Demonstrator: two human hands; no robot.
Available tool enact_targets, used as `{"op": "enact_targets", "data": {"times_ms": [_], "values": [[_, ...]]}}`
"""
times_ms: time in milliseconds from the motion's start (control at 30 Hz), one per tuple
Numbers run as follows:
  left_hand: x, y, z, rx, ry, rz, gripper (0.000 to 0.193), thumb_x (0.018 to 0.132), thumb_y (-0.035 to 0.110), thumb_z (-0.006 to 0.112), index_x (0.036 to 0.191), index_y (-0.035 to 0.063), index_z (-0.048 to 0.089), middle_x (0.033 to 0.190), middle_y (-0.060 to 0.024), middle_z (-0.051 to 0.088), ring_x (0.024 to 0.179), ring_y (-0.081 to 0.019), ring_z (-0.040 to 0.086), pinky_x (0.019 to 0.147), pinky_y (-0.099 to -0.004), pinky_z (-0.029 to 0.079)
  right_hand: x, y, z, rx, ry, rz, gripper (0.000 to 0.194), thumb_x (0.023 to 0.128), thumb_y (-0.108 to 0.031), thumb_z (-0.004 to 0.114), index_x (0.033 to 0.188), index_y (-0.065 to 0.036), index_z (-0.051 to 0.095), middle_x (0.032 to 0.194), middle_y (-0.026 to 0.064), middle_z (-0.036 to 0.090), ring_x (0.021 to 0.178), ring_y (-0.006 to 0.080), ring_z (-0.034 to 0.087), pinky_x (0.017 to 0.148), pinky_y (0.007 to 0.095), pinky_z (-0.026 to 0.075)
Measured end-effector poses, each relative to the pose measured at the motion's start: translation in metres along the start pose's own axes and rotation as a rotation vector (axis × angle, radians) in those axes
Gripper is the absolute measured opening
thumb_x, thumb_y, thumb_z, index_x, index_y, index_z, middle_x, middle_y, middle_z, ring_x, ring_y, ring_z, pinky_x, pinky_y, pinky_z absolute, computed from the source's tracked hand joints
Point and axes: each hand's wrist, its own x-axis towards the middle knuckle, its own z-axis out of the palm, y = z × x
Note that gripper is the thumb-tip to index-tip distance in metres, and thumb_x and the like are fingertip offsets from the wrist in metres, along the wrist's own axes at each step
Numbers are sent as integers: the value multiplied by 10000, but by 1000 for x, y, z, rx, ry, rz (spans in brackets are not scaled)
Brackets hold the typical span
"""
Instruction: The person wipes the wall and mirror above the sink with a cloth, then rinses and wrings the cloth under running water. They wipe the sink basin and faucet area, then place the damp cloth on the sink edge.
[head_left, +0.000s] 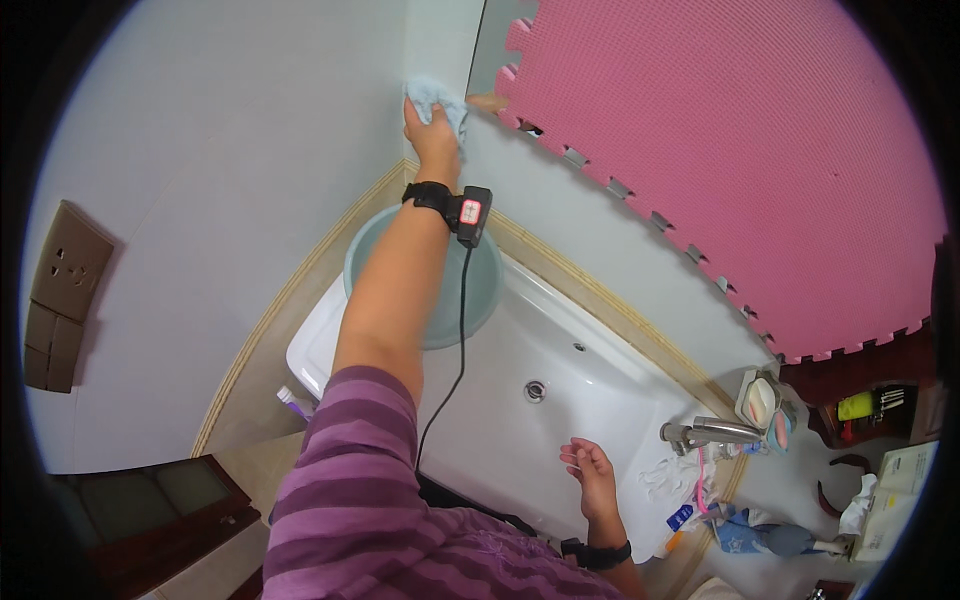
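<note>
My left hand (431, 139) reaches up and presses a light blue cloth (435, 94) against the wall near a corner. Around that wrist is a black strap carrying a small black device (471, 216) with a lit red-framed face; its cable (463, 337) runs down towards my body. Below the forearm, which hides part of it, a pale green plastic basin (480, 292) rests at the left end of a white ceramic sink (487, 420). My right hand (595, 476) hovers over the sink's right part, fingers loosely bent, holding nothing. Its wrist wears a black strap too.
A pink foam puzzle mat (697, 150) covers much of the upper right. A metal faucet (709, 433), soap dish (759, 401), toothpaste tube (680, 517) and tissue box (896, 499) are on the right. A brown socket panel (71, 262) is on the left wall.
</note>
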Motion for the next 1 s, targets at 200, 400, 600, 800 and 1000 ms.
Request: {"op": "enact_targets", "data": {"times_ms": [200, 400, 600, 800, 1000], "values": [[-69, -9, 24, 99, 32, 76, 570, 864, 110, 613, 1373, 10, 377, 1317, -239, 399, 1244, -382, 390, 1061, -429, 306, 5, 10, -5, -59, -74, -14, 280, 983, -236, 486, 1191, -68, 568, 1086, 44, 646, 999, 127, 600, 842, 269, 429], [-256, -13, 67, 136, -201, 160, 486, 727, -70, 635, 1179, 20, 477, 1202, -183, 453, 1190, -363, 387, 1038, -444, 303, -3, 22, -22, -133, -106, -40, 267, 980, -215, 486, 1174, -58, 579, 1078, 53, 654, 995, 133, 602, 841, 276, 429], [-375, 6, 89, 37, -450, -186, 463, 753, -77, 619, 1171, 33, 451, 1197, -155, 437, 1168, -328, 385, 1034, -405, 292, -21, 37, -52, -131, -12, -22, 252, 969, -190, 518, 1161, -46, 592, 1027, 46, 671, 968, 134, 609, 810, 268, 420], [-245, -20, 60, 134, -77, 13, 456, 767, -85, 593, 1184, 26, 445, 1178, -181, 458, 1147, -329, 416, 1014, -415, 320, -24, 49, -67, -151, 37, 21, 240, 965, -190, 525, 1148, -53, 598, 1015, 40, 675, 946, 123, 610, 798, 266, 422], [-105, -45, 18, 32, 42, -9, 452, 805, -40, 569, 1230, 35, 432, 1251, -238, 419, 1168, -374, 425, 994, -426, 350, -13, 57, -66, -159, 34, 35, 236, 973, -201, 495, 1144, -73, 595, 1028, 32, 665, 946, 123, 610, 815, 276, 432]]}}
